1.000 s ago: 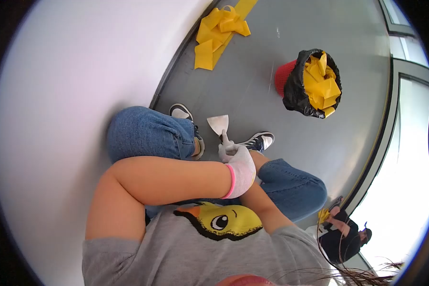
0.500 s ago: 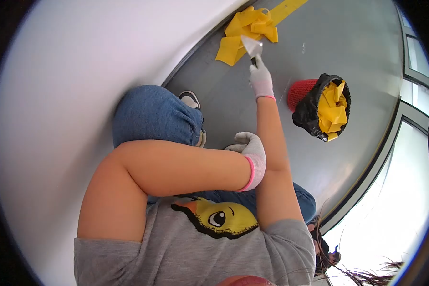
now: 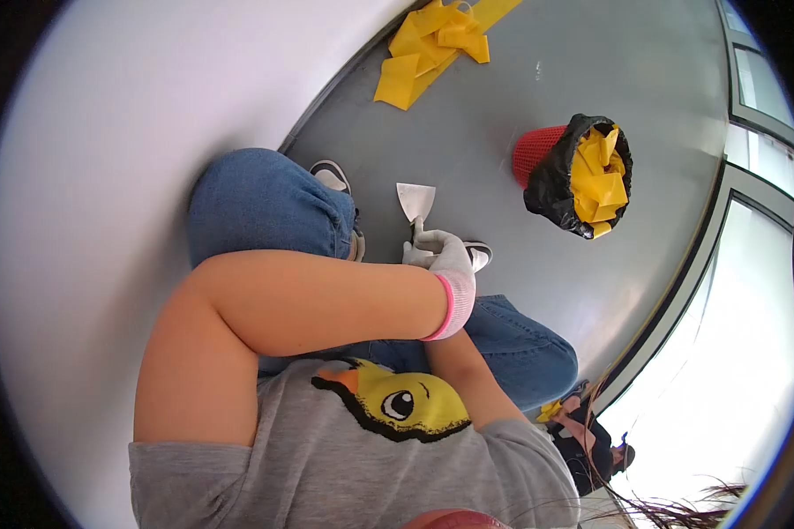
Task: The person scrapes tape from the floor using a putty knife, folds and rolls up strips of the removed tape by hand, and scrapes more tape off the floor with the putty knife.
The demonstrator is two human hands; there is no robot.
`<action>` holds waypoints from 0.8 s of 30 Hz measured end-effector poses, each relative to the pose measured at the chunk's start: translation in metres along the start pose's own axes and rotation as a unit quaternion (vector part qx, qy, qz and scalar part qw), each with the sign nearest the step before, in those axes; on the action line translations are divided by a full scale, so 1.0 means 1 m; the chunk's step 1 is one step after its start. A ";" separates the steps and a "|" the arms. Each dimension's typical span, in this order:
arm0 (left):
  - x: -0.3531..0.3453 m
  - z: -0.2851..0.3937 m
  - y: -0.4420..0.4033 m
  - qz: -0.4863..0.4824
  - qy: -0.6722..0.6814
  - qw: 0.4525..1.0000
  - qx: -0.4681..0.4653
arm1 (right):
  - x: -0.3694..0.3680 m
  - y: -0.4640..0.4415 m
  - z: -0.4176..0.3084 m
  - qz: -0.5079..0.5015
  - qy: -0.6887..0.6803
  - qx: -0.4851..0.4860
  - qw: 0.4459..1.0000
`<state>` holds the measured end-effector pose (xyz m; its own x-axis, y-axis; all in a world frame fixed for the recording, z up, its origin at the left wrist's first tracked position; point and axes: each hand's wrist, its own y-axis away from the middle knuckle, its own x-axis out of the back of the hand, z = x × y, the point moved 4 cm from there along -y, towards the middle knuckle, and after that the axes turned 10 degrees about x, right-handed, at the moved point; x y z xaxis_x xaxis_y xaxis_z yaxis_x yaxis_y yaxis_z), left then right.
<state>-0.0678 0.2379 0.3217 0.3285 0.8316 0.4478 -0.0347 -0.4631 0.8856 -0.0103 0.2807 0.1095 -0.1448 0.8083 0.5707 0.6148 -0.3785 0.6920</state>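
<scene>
My right hand (image 3: 416,255), in a pale glove, is closed round the dark handle of a scraper (image 3: 415,199) and is partly hidden behind the other hand. The scraper's wide metal blade points away from me, above the grey floor between my shoes. Crossing in front of my body, my left hand (image 3: 452,261) wears a pale glove with a pink cuff. Its fingers are curled beside the scraper handle and the right hand; what they hold, if anything, is hidden.
Crumpled yellow tape (image 3: 426,51) lies on the floor (image 3: 494,159) by the white wall (image 3: 168,79). To the right, a red basket (image 3: 535,155) with a black liner holds yellow strips. A person in dark clothes (image 3: 598,450) sits by the glass at the lower right.
My right hand has drawn back from the yellow tape with the scraper, to beside my left hand. The view has shifted, then partly swung back.
</scene>
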 end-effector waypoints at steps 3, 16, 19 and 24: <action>-0.006 -0.002 -0.007 0.003 0.004 1.000 0.020 | 0.006 -0.019 -0.010 0.025 0.009 -0.007 1.000; 0.008 -0.045 0.016 -0.047 0.110 0.989 -0.087 | 0.156 -0.160 -0.119 0.240 0.113 0.198 0.944; 0.006 -0.043 0.007 -0.041 0.109 0.991 -0.067 | 0.130 -0.151 -0.084 0.242 0.065 0.247 0.936; 0.006 -0.051 0.015 0.015 0.152 0.987 -0.045 | 0.052 -0.066 -0.001 0.197 -0.076 0.079 0.974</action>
<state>-0.1147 0.2513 0.3441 0.0270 0.8777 0.4785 -0.1276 -0.4717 0.8725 -0.0586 0.3471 0.0940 0.2354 0.6759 0.6984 0.7127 -0.6086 0.3488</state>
